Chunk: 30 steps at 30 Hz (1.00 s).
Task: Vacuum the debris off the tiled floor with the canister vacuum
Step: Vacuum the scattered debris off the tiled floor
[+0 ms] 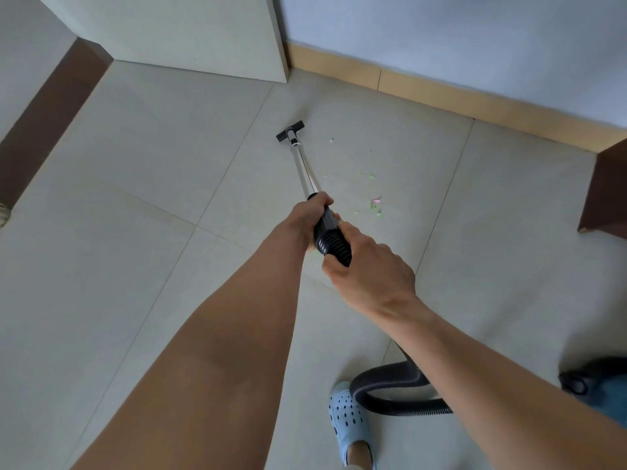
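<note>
Vacuum wand (305, 167): a shiny metal tube that slants from the two hands down and away to the floor, in the head view.
Floor nozzle (290, 130): black and T-shaped, flat on the tiled floor (135, 198), near the pale panel (190, 32) by the wall.
Debris (375, 201): small green, pink and white scraps scattered on the tiles to the right of the wand, apart from the nozzle.
Left hand (310, 215): fingers wrapped round the black handle end of the wand, farther from the body.
Right hand (371, 269): curled round the ribbed black hose cuff (334, 244), just behind the left hand and touching it.
Hose (386, 388): ribbed and black; it loops on the floor under the right forearm, beside the foot.
Canister (597, 385): dark blue body, partly cut off at the right edge, blurred.
Foot (349, 422): in a light blue perforated clog, at the bottom of the view.
Surroundings: tan skirting (441, 93) below a pale wall, and dark brown furniture (607, 191) at the right edge.
</note>
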Each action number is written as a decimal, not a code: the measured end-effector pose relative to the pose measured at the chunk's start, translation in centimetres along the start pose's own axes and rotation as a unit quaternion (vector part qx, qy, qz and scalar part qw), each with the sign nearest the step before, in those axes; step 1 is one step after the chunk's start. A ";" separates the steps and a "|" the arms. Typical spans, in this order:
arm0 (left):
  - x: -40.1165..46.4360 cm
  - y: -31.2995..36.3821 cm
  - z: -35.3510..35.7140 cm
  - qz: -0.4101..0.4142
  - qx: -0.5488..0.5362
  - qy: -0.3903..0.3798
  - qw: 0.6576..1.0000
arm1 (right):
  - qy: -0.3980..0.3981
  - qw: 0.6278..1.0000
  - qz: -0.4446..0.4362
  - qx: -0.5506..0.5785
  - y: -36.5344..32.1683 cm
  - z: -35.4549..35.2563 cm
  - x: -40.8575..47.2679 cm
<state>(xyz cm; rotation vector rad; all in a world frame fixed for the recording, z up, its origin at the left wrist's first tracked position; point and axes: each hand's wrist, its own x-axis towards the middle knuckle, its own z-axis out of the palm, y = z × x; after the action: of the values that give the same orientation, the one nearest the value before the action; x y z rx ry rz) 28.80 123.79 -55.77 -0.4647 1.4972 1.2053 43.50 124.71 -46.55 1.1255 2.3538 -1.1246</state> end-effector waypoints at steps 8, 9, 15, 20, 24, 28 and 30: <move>-1.9 -3.4 1.8 0.002 0.035 0.009 0.999 | -0.010 0.999 0.016 0.032 2.5 -0.3 -3.6; -2.2 -4.0 2.1 0.001 0.032 0.005 0.999 | -0.009 0.999 0.018 0.029 3.0 -0.4 -4.2; -3.4 -6.7 4.5 -0.004 0.024 -0.007 1.000 | 0.006 0.999 0.025 0.025 5.8 -1.1 -6.8; -2.6 -6.9 6.8 0.009 0.044 -0.004 0.999 | 0.024 0.999 0.030 0.015 7.7 -2.3 -6.2; -1.7 -6.0 8.5 0.007 0.080 0.010 0.997 | 0.042 0.998 0.032 0.047 8.8 -2.8 -4.9; -1.7 -6.7 9.4 0.000 0.114 0.016 0.993 | 0.038 0.996 0.044 0.073 9.7 -2.7 -5.4; -2.0 -7.6 9.6 -0.007 0.117 0.014 0.993 | 0.032 0.995 0.051 0.077 10.1 -2.5 -6.4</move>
<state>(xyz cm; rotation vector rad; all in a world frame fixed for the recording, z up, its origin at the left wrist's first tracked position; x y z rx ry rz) 40.30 128.35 -56.03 -0.3361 1.6331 1.0004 55.46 127.22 -46.70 1.3372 2.2606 -1.2701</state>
